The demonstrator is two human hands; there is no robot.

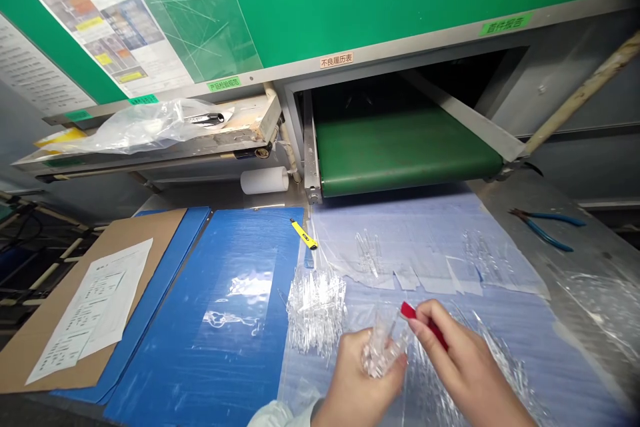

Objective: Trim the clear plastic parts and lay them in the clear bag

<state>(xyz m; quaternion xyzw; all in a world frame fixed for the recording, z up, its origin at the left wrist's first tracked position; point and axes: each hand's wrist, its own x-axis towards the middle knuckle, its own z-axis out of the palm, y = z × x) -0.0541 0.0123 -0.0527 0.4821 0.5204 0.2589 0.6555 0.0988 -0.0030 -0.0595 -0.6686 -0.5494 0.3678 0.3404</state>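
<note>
My left hand is closed around a bunch of clear plastic pieces that stick up out of the fist. Close by on its right, my right hand pinches a small red tool between thumb and fingers, its tip turned toward the bunch. What kind of tool it is cannot be made out, as the fingers cover most of it. To the left of the hands lies a dense pile of clear plastic pieces. Many more loose clear pieces are spread under and beside my right hand.
A yellow utility knife rests by the blue board. Blue-handled pliers lie at the right. Behind stands a green conveyor belt. Cardboard with papers is at the left, below a shelf holding a plastic bag.
</note>
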